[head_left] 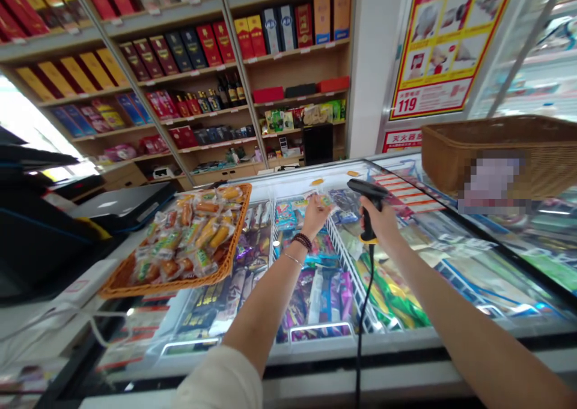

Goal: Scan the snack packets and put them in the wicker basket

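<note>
My right hand (377,215) is closed round the handle of a black and yellow barcode scanner (367,188), whose head points left and whose cable hangs down over the freezer front. To its left, above the glass-topped freezer (315,333), my left hand (317,214) has its fingers curled together. A small clear and reddish wrapper seems to show at those fingertips, too small to name. Dark beads and a thin bracelet circle the left wrist. Packaged ice creams (315,295) lie in white wire baskets under the glass.
An orange wicker tray (232,265) of wrapped sausages (180,235) rests on the left of the freezer. At the right stands a brown wicker basket (444,157). Black equipment (40,229) is at far left. Shelves (198,72) of boxes and bottles line the back.
</note>
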`<state>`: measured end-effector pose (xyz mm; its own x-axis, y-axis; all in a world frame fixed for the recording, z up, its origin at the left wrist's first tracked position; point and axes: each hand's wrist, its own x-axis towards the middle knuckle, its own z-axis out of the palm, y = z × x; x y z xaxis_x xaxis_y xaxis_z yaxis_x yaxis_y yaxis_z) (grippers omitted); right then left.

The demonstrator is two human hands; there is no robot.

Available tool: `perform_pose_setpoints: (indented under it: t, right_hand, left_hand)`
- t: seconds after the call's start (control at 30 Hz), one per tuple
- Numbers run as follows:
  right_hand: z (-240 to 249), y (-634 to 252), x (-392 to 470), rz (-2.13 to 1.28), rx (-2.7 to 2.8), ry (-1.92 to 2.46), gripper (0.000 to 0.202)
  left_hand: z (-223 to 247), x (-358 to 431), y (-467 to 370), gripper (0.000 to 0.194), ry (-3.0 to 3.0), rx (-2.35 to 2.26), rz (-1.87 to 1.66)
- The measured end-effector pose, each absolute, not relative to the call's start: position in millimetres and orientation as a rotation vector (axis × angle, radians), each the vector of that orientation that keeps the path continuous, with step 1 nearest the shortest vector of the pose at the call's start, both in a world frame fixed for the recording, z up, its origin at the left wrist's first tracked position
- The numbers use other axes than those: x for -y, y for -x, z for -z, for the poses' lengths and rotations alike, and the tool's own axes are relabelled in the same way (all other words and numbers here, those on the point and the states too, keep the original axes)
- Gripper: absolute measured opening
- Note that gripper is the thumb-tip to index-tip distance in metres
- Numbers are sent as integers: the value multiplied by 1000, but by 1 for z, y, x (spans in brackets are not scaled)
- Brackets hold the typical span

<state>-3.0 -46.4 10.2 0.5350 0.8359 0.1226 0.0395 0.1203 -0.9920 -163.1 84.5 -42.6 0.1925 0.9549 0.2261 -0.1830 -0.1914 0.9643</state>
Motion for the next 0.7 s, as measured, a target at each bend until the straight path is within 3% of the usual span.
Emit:
perform_pose_setpoints:
  t: [0.1,0.4,0.7]
  right_hand:
    - [-11,8,52,-731,964,1384,59]
    - [-9,22,70,-627,1473,1554,53]
    - [2,25,65,-549,1524,1624,54]
  left_hand:
    - [45,-80,181,46,-1158,-834,-1280]
    - [42,-84,223,55,-792,-799,-1417]
    - [45,-90,219,33,-745,-763,-1503]
